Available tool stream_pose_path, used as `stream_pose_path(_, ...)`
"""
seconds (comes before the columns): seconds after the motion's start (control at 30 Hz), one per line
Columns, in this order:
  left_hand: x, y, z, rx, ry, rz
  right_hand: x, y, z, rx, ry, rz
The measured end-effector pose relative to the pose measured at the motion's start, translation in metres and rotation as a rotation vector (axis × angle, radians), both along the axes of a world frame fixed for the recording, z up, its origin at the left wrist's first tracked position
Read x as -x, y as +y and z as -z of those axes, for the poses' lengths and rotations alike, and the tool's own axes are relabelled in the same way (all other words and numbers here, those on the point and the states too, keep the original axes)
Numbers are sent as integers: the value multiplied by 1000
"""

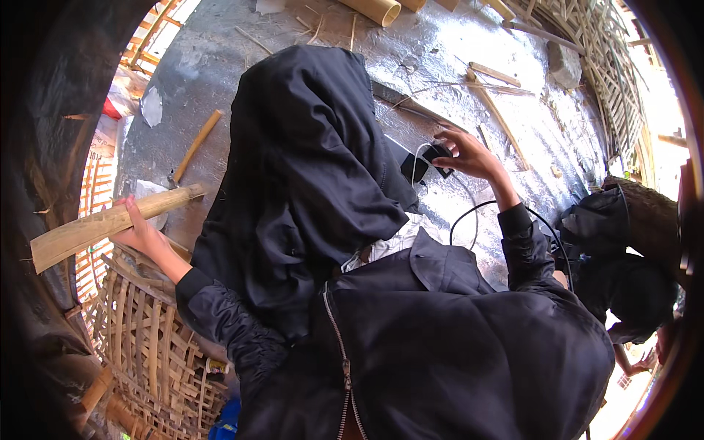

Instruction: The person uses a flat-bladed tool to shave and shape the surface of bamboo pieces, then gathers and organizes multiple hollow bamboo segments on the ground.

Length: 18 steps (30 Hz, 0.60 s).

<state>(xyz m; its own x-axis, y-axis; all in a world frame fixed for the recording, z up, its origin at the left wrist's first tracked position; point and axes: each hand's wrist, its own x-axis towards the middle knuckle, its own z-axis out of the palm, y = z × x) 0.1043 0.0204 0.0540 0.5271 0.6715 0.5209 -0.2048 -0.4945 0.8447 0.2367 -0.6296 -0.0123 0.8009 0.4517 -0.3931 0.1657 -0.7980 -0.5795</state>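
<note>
My left hand is wrapped round a pale length of split bamboo, wider at its outer end and narrower toward my lap. It is held off the floor, tilted slightly up toward the right. Out to the right, my right hand has its fingers and thumb curled at the edge of a small black box-shaped device. A white cable loops beside that device, next to another dark piece. Black cloth covers my lap and legs between the two hands.
A wooden-handled tool lies on the grey floor sheet. Bamboo sticks and tubes lie farther off. Woven bamboo stands at lower left. A black cable arcs by my right forearm; a person in black is at right.
</note>
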Motion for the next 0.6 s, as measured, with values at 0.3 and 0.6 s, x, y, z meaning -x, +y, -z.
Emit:
stream_pose_path(0.3,-9,-15,0,1,7,-7,48,-16,6,-275,589,538)
stream_pose_path(0.6,-8,-14,0,-15,-18,-11,56,-4,17,-386,312,646)
